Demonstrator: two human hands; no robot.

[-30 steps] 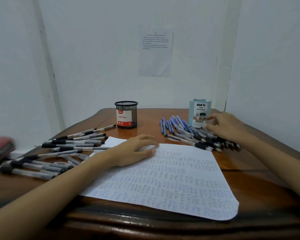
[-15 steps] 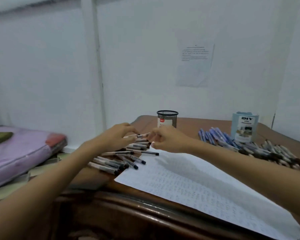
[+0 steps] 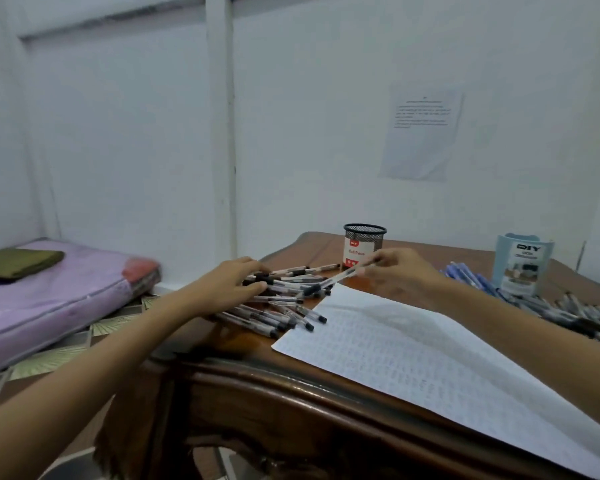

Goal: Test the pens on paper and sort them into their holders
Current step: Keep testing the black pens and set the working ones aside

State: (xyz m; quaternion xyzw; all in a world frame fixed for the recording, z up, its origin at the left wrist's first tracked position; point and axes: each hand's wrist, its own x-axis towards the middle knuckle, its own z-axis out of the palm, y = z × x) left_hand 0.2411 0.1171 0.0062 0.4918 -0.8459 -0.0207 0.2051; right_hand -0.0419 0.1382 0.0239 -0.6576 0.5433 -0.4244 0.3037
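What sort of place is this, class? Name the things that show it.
Likely a bedroom at home: a purple mattress on the tiled floor, a carved dark wooden table, a printed paper sheet on the white wall.

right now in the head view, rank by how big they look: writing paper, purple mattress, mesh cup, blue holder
1. writing paper
2. purple mattress, cut off at the left edge
3. blue holder
4. mesh cup, close to the holder, so that pair is unsure
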